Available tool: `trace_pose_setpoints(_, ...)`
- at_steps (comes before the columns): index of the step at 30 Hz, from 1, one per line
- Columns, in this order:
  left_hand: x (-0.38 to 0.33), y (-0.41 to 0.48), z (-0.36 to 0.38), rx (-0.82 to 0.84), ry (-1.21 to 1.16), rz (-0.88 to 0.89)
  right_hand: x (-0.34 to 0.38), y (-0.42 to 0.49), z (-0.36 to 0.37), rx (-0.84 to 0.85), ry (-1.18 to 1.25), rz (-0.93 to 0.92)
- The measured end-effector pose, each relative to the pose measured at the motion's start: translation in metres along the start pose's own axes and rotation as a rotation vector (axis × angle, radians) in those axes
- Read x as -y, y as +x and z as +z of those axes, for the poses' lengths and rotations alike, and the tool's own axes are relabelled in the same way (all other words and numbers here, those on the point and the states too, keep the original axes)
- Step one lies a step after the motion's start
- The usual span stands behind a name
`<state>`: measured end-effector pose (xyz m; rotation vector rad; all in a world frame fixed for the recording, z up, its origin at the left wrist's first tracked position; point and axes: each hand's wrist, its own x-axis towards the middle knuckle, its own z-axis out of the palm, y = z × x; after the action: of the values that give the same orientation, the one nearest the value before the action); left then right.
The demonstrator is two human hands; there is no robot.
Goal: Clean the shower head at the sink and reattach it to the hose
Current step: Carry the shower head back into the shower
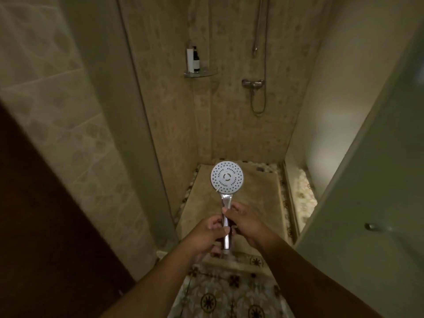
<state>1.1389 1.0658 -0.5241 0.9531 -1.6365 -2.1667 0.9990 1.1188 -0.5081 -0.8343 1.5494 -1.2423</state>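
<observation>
Chrome shows between our hands: our left hand [210,230] curls round the lower handle of the shower head [227,180], spray face towards us, and our right hand [244,220] pinches it just above. Reattaching looks next, so we should keep the threaded end bare and meet the hose [258,112] squarely. Its free end seems to hang above the mixer [253,83], though dimness blurs it. Patterned floor tiles [231,292] lie below, a glass door [371,191] at right.

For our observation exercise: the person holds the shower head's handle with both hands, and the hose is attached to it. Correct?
No. The head view shows the shower head detached: its handle end is bare, and the hose hangs on the far wall. The left hand and right hand do hold the handle.
</observation>
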Motion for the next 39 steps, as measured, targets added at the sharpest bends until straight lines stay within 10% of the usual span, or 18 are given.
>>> trace_pose_setpoints(39,-0.226,0.601,-0.099,0.152,0.049,0.010,0.126,0.562,-0.250,-0.123,0.094,0.062)
